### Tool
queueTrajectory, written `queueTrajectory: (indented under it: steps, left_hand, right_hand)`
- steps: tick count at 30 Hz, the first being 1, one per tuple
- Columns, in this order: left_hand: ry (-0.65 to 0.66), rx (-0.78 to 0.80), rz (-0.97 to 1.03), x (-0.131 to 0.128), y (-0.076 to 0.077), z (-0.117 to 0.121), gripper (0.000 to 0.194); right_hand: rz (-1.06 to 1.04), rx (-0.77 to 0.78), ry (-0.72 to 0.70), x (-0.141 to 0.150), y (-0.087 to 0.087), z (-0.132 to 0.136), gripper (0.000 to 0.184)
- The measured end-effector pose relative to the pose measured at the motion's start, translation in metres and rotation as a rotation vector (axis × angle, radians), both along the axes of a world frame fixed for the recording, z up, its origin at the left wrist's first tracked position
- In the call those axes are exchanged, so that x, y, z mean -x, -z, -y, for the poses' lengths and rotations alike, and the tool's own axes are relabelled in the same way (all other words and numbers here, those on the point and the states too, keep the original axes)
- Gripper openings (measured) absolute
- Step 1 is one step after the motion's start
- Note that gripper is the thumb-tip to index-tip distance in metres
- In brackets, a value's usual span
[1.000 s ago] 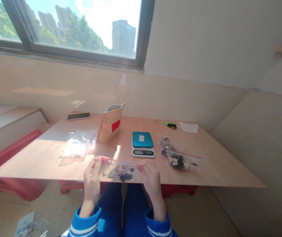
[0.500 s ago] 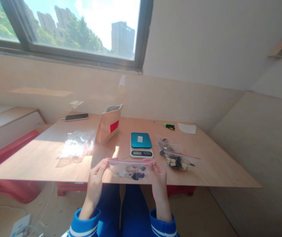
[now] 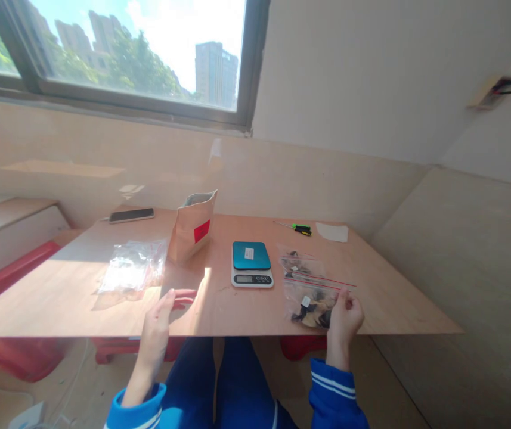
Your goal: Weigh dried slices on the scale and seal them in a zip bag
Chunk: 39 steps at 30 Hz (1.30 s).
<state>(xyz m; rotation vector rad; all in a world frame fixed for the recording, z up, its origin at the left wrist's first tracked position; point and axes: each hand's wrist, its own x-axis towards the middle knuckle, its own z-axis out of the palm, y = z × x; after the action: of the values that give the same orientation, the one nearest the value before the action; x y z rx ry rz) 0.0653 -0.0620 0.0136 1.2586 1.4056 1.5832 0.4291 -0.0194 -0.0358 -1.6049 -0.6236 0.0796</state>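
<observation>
My right hand (image 3: 346,311) pinches the upper right corner of a clear zip bag (image 3: 313,304) with a red seal line. Dark and pale dried pieces and a small white label show inside it. Behind it, partly covered, lie other filled zip bags (image 3: 297,260). My left hand (image 3: 166,313) is over the table's front left part, fingers stretched out and holding nothing. Between the hands, farther back, stands a kitchen scale (image 3: 251,262) with a teal plate and a small white label on top.
A brown paper pouch (image 3: 192,229) stands open-topped left of the scale. Flat clear bags (image 3: 132,266) lie at left, a phone (image 3: 131,215) behind them. A screwdriver (image 3: 297,227) and white paper (image 3: 332,232) lie at the back right. The table's front edge is close to my legs.
My left hand has let go of the zip bag and moved slightly left. My right hand has carried the bag rightward to the other filled bags. The view has shifted slightly.
</observation>
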Motion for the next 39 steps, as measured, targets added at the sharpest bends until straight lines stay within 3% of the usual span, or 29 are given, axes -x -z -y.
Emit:
queueTrajectory:
  steps: [3,6,11,15,17,20,24,28,33,37,39]
  left_hand:
    - [0.007,-0.015,-0.011,-0.001,0.000,-0.001,0.039]
    - [0.011,-0.017,-0.047,-0.001,0.001,-0.002,0.039]
    - [0.008,-0.049,-0.168,0.003,0.010,-0.007,0.042]
    - [0.018,-0.059,-0.254,0.008,0.020,-0.013,0.044]
    - [0.005,-0.049,-0.302,0.011,0.023,-0.013,0.046]
    - [-0.050,-0.057,-0.383,0.016,0.022,-0.014,0.046]
    - [-0.150,-0.110,-0.356,0.024,0.014,-0.023,0.037]
    - [-0.220,-0.148,-0.312,0.033,0.003,-0.051,0.034]
    - [-0.311,-0.249,-0.377,0.049,-0.013,-0.106,0.060]
    - [-0.232,-0.183,-0.393,0.055,-0.023,-0.141,0.085]
    - [-0.167,-0.129,-0.393,0.054,-0.023,-0.151,0.081]
  right_hand:
    - [0.072,0.075,0.176,-0.012,-0.003,-0.023,0.049]
    - [0.104,0.082,0.255,-0.008,-0.009,-0.031,0.048]
    - [0.324,0.080,0.476,0.021,-0.008,-0.001,0.048]
    - [0.532,0.120,0.278,0.041,0.011,0.018,0.048]
    - [0.567,0.166,0.181,0.046,0.021,0.014,0.054]
    - [0.515,0.265,0.148,0.044,0.031,-0.006,0.060]
    - [0.486,0.354,0.066,0.036,0.029,-0.033,0.061]
    - [0.455,0.411,-0.001,0.035,0.023,-0.036,0.063]
    - [0.525,0.248,-0.041,0.050,0.025,-0.013,0.061]
    - [0.621,0.026,-0.184,0.072,0.016,0.000,0.049]
    - [0.646,-0.033,-0.284,0.085,0.004,0.003,0.042]
